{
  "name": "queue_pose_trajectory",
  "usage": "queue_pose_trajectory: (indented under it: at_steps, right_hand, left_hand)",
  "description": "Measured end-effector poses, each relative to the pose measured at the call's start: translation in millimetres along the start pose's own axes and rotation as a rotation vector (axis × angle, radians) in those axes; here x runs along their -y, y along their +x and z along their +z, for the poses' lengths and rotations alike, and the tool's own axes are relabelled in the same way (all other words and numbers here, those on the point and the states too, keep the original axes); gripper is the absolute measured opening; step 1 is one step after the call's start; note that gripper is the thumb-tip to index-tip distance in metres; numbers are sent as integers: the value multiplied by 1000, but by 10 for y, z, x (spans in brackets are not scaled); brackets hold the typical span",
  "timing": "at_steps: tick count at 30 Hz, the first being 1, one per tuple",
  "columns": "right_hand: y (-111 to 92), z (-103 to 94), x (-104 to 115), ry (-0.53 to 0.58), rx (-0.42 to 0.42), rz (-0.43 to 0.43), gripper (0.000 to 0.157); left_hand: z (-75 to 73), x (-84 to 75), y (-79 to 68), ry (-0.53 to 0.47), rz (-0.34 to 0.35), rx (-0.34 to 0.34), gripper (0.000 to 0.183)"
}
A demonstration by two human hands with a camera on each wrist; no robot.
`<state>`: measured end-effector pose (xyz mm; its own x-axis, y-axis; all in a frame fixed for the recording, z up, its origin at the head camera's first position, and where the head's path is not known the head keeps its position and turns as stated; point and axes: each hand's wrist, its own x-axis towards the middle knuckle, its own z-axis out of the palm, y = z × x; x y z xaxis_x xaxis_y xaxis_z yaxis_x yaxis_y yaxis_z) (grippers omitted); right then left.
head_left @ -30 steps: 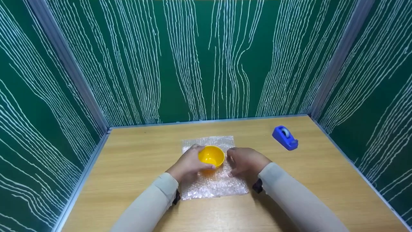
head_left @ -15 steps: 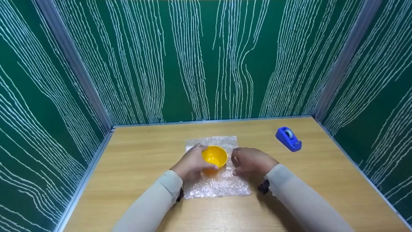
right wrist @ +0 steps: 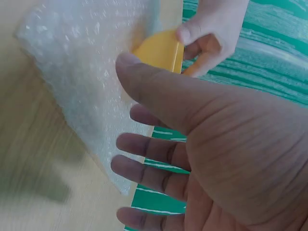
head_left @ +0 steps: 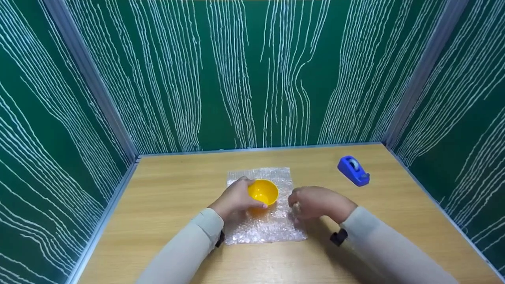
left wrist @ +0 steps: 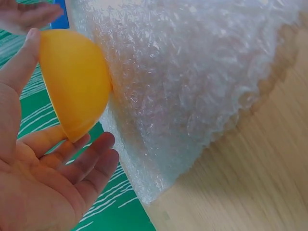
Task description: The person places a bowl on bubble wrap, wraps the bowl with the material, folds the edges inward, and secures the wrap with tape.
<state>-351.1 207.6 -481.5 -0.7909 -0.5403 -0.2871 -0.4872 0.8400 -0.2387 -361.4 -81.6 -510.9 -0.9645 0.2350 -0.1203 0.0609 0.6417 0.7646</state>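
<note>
A yellow bowl [head_left: 263,192] sits upright on a sheet of bubble wrap [head_left: 268,232], its inside facing up. My left hand [head_left: 232,197] grips the bowl from the left, thumb on the near side and fingers at the far side. In the left wrist view the thumb and fingertips meet the rim of the bowl [left wrist: 74,79], and its rounded base rests at the wrap. Over the wrap's right edge is my right hand [head_left: 321,203], apart from the bowl. The right wrist view shows that hand [right wrist: 231,149] with spread, relaxed fingers and nothing held.
A blue tape dispenser [head_left: 354,170] stands at the back right of the wooden table [head_left: 177,177]. Green walls with white wavy lines [head_left: 225,79] rise behind the table and along both sides.
My right hand has moved right, away from the bowl, and its fingers have come off the middle of the wrap. My left hand keeps its grip on the bowl in place.
</note>
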Motion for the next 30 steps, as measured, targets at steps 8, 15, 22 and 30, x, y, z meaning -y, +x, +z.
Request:
queue_pose_trajectory:
  at_steps: [8, 15, 22, 30]
  right_hand:
    - [-141, 100, 53, -35, 32, -81, 41]
    - [-130, 231, 1, -91, 58, -144, 49]
    - [-111, 299, -21, -91, 59, -169, 49]
    - [-118, 253, 26, -97, 34, -178, 36]
  left_hand:
    - [-16, -19, -22, -31, -16, 11, 98]
    - [1, -19, -38, -38, -39, 11, 97]
    - [10, -26, -44, -7, -43, 5, 100]
    - [1, -26, -32, -5, -52, -1, 98]
